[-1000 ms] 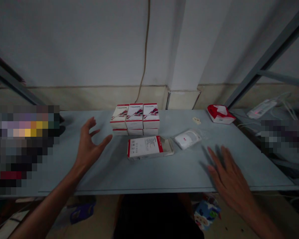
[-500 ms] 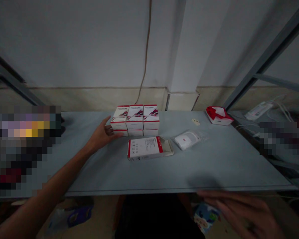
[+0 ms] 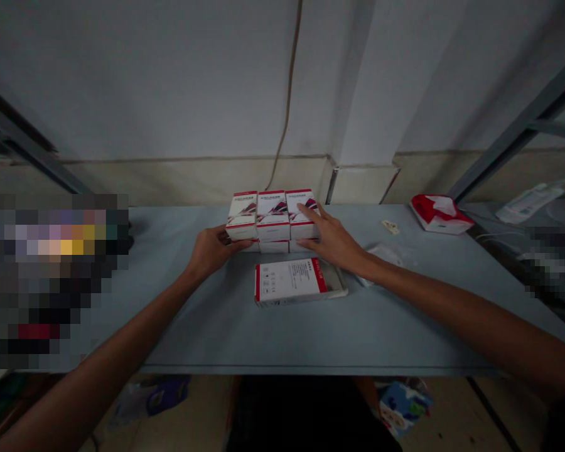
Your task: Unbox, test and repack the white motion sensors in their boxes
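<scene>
Small white and red cardboard boxes stand side by side in two layers, three across the top. Around the left end of this stack, my left hand is closed, with the thumb along the lower front. My right hand grips the right end, fingers over the top box and thumb at the lower front. Just in front lies a longer white and red box, its right end opened. Partly behind my right forearm is a white device in a clear plastic bag.
The stack and box are on a grey-blue table against a wall. A red and white tissue pack and a small pale piece lie to the right. Metal posts rise at both sides, with a power strip and cables far right.
My right hand has come up from below the table's front edge onto the right end of the stack. My left hand stays at the left end. The view has shifted slightly.
</scene>
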Action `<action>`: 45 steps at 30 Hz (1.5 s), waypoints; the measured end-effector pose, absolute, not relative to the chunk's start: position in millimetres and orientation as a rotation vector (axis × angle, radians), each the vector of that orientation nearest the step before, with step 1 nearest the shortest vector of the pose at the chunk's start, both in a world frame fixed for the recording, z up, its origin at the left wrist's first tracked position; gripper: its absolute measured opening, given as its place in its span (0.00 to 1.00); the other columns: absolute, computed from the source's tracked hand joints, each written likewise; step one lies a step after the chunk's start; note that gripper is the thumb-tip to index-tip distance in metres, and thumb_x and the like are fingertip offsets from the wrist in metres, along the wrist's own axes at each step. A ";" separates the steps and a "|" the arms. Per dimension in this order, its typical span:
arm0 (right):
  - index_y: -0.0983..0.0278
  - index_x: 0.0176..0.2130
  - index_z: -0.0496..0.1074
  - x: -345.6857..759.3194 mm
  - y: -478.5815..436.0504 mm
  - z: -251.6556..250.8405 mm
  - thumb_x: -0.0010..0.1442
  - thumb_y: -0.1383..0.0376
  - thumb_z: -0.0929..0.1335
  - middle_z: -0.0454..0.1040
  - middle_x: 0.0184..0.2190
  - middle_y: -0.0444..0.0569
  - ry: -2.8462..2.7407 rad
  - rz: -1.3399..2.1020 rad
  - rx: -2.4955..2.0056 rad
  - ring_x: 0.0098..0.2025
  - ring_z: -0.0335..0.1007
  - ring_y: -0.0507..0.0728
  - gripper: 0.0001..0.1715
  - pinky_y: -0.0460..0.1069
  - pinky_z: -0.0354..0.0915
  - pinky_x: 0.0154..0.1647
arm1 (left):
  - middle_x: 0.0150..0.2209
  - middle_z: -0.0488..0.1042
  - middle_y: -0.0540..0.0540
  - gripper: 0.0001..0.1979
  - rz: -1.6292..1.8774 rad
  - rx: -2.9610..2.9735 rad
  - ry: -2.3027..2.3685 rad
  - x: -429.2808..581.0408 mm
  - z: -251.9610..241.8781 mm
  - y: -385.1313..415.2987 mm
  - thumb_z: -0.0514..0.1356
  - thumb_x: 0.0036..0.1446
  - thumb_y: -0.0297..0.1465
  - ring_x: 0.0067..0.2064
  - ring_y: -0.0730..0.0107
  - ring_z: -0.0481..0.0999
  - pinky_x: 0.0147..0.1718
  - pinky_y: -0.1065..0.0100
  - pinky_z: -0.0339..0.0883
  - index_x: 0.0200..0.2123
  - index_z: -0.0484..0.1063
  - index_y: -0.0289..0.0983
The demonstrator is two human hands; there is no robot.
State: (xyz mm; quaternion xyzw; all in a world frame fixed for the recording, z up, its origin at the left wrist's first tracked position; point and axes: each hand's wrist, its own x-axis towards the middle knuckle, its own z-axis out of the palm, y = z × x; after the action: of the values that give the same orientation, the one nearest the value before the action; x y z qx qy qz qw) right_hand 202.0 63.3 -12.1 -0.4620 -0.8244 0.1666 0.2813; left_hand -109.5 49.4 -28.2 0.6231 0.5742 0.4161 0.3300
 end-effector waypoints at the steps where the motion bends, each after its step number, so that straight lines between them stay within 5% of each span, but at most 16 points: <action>1: 0.57 0.76 0.56 203.2 64.0 -13.6 0.62 0.62 0.76 0.55 0.77 0.57 -2.189 0.431 -1.233 0.77 0.53 0.74 0.51 0.75 0.57 0.73 | 0.49 0.86 0.40 0.34 1.090 1.627 1.476 -107.6 -29.4 54.5 0.79 0.42 0.49 0.50 0.48 0.86 0.56 0.49 0.80 0.49 0.83 0.36; 4: 0.54 0.75 0.60 210.1 67.0 -13.2 0.61 0.64 0.77 0.65 0.72 0.55 -2.124 0.410 -1.213 0.70 0.67 0.72 0.49 0.75 0.62 0.71 | 0.50 0.85 0.39 0.34 1.089 1.608 1.420 -101.9 -33.2 70.9 0.79 0.41 0.48 0.51 0.48 0.86 0.56 0.50 0.80 0.50 0.83 0.36; 8: 0.58 0.73 0.64 216.4 69.0 -11.7 0.59 0.65 0.78 0.73 0.65 0.56 -2.057 0.384 -1.248 0.66 0.72 0.71 0.48 0.71 0.67 0.70 | 0.48 0.86 0.39 0.31 1.100 1.595 1.473 -94.1 -37.4 82.4 0.79 0.41 0.48 0.51 0.46 0.86 0.56 0.48 0.79 0.47 0.84 0.37; 13: 0.66 0.74 0.60 213.1 65.1 -14.4 0.63 0.64 0.76 0.66 0.70 0.63 -2.052 0.359 -1.303 0.69 0.68 0.70 0.47 0.67 0.65 0.71 | 0.49 0.85 0.39 0.32 1.123 1.584 1.454 -87.3 -36.8 78.2 0.78 0.43 0.49 0.52 0.45 0.85 0.59 0.47 0.78 0.49 0.84 0.37; 19: 0.64 0.76 0.56 208.1 62.9 -17.3 0.66 0.59 0.73 0.61 0.72 0.66 -2.063 0.343 -1.345 0.68 0.67 0.76 0.47 0.73 0.68 0.67 | 0.51 0.85 0.37 0.37 1.067 1.603 1.384 -92.3 -31.6 79.2 0.77 0.43 0.53 0.52 0.47 0.86 0.57 0.48 0.79 0.51 0.83 0.34; 35: 0.62 0.75 0.57 209.6 66.5 -26.7 0.68 0.56 0.71 0.65 0.67 0.69 -2.073 0.280 -1.361 0.66 0.68 0.77 0.44 0.74 0.69 0.64 | 0.49 0.86 0.41 0.28 1.062 1.740 1.540 -89.2 -36.7 74.5 0.72 0.50 0.51 0.50 0.47 0.85 0.54 0.50 0.79 0.48 0.84 0.37; 42: 0.56 0.79 0.36 221.4 50.7 -0.9 0.65 0.51 0.72 0.63 0.71 0.63 -2.045 0.225 -1.292 0.69 0.65 0.75 0.61 0.73 0.69 0.64 | 0.54 0.82 0.38 0.27 1.181 1.754 1.651 -94.1 -15.1 56.8 0.75 0.48 0.42 0.56 0.46 0.81 0.55 0.47 0.78 0.51 0.81 0.36; 45: 0.58 0.78 0.48 250.9 38.9 16.9 0.70 0.50 0.67 0.65 0.71 0.60 -1.946 0.105 -1.304 0.70 0.66 0.71 0.47 0.68 0.69 0.66 | 0.58 0.78 0.40 0.19 1.615 2.108 1.827 -93.7 8.3 22.6 0.69 0.60 0.35 0.63 0.48 0.74 0.61 0.43 0.73 0.55 0.79 0.41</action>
State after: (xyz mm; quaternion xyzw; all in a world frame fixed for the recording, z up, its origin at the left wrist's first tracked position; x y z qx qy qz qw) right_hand 250.9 38.9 16.9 -0.5125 -0.7649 0.0414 0.3881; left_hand -93.7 22.6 8.3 0.6535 0.5663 0.5006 -0.0408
